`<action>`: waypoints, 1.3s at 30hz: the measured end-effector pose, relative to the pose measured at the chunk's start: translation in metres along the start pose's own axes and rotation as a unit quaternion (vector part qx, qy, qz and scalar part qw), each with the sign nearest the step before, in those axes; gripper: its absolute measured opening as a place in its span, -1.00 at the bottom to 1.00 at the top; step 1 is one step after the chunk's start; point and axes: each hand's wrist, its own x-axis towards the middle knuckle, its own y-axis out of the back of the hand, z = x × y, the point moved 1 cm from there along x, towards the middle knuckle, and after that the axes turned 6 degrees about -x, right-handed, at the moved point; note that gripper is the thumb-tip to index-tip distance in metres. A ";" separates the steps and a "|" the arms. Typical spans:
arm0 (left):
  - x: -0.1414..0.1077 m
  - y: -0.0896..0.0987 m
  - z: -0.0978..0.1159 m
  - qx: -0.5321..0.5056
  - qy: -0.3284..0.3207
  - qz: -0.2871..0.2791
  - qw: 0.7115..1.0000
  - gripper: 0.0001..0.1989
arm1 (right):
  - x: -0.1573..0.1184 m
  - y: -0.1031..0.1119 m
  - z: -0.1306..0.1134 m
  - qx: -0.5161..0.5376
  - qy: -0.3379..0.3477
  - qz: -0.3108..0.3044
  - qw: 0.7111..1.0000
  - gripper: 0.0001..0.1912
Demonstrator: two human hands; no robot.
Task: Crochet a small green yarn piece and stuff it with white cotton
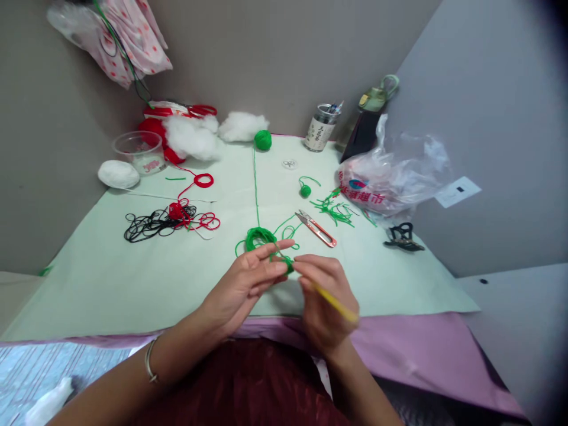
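My left hand (pixel 248 281) pinches a small green crochet piece (pixel 289 265) between thumb and fingers, with its index finger stretched out and green yarn running over it. Closed around a yellow-handled crochet hook (pixel 335 303), my right hand (pixel 326 296) brings the hook's tip to the piece. Fingers partly hide the piece and the tip. Just beyond my left hand lies a loose coil of green yarn (pixel 260 238), from which a strand runs back to a green yarn ball (pixel 262 140). Orange-handled thread snips (pixel 317 228) rest beyond my right hand.
Tangled black yarn (pixel 151 225) and red yarn (pixel 180 211) lie left. White stuffing (pixel 190 137), a clear plastic tub (pixel 142 154) and a pen can (pixel 320 128) stand at the back. Green scraps (pixel 335 208), a plastic bag (pixel 390 177) and a black hair claw (pixel 403 238) are right.
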 end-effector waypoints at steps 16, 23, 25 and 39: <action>0.003 -0.001 -0.004 -0.037 0.022 -0.007 0.999 -0.67 | 0.004 0.002 -0.001 0.018 -0.019 0.001 1.000 -0.68; 0.000 -0.004 -0.001 0.052 -0.060 0.008 0.997 -0.68 | 0.014 0.001 0.000 0.235 -0.223 0.001 0.946 -0.82; -0.001 -0.003 -0.002 0.094 -0.076 0.011 0.993 -0.70 | 0.013 -0.001 0.001 0.228 -0.232 -0.009 0.946 -0.83; -0.002 0.007 -0.001 0.243 -0.171 0.030 0.954 -0.74 | 0.010 0.009 -0.006 0.144 -0.167 -0.018 0.975 -0.74</action>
